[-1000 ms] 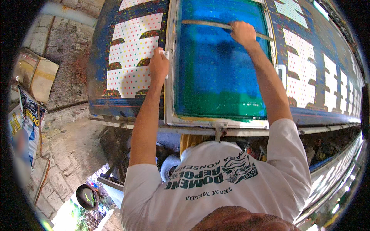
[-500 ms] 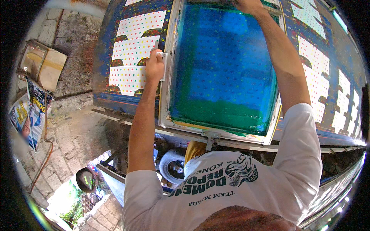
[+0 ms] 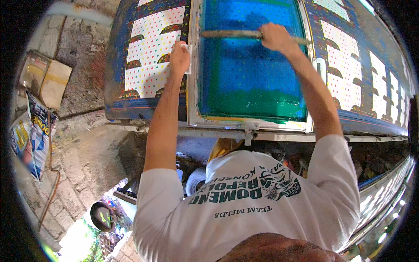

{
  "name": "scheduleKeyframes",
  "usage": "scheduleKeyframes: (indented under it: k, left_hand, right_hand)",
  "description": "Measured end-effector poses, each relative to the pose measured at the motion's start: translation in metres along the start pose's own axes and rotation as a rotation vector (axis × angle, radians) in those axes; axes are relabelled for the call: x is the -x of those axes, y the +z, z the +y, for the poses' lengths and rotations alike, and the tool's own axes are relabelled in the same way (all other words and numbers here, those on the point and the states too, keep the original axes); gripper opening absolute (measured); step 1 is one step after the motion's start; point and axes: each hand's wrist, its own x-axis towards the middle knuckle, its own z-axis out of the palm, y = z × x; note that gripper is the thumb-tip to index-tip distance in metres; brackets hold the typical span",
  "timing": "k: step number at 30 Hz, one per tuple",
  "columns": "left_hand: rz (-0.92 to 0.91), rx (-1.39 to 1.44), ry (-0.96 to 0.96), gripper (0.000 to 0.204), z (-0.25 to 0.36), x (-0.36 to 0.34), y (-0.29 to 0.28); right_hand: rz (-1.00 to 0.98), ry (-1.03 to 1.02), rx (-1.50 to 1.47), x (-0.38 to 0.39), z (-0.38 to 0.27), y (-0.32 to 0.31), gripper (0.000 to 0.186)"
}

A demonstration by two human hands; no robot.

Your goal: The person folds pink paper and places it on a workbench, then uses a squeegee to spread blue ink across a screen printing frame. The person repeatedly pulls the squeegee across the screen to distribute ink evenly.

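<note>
A silk-screen printing frame (image 3: 194,94) lies flat on the long dark table, its mesh (image 3: 257,72) blue with a wet green band along the near end. My right hand (image 3: 278,39) is closed around the wooden handle of a squeegee (image 3: 231,34), which spans the mesh crosswise. At the frame's left side, my left hand (image 3: 179,59) grips a white side handle (image 3: 188,63). The squeegee's blade is hidden under its handle. White pieces with coloured dots (image 3: 150,41) lie on the table beside my left hand.
A second white handle (image 3: 321,70) sticks out from the frame's right side. More dotted white pieces (image 3: 342,65) line the table to the right. A metal rail (image 3: 288,136) with a bracket (image 3: 248,133) runs along the near edge. A cardboard box (image 3: 56,83) stands on the floor at left.
My right hand has drawn the squeegee from the frame's far end toward me. My left hand stays on the side handle. The whole view has shifted slightly.
</note>
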Motion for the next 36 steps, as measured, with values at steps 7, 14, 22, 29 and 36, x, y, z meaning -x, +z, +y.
scheduleKeyframes:
  k: [7, 14, 22, 29, 36]
  left_hand:
    - [-0.086, 0.068, -0.102, 0.031, 0.013, 0.002, -0.010]
    - [-0.088, 0.054, -0.064, 0.034, 0.007, -0.001, -0.005]
    - [-0.147, 0.054, -0.032, 0.034, 0.004, -0.006, -0.009]
    - [-0.104, 0.065, -0.003, 0.032, 0.000, -0.006, -0.006]
    - [-0.034, -0.088, 0.063, 0.033, -0.020, -0.015, 0.004]
  right_hand:
    - [-0.165, 0.117, -0.032, 0.138, -0.102, -0.001, 0.042]
    - [-0.111, 0.162, 0.015, 0.218, -0.157, 0.013, 0.048]
    - [0.042, 0.088, -0.014, 0.212, -0.140, 0.003, 0.019]
    - [0.070, 0.030, 0.017, 0.257, -0.159, 0.023, 0.029]
    - [0.160, -0.035, -0.171, 0.298, -0.169, 0.042, 0.046]
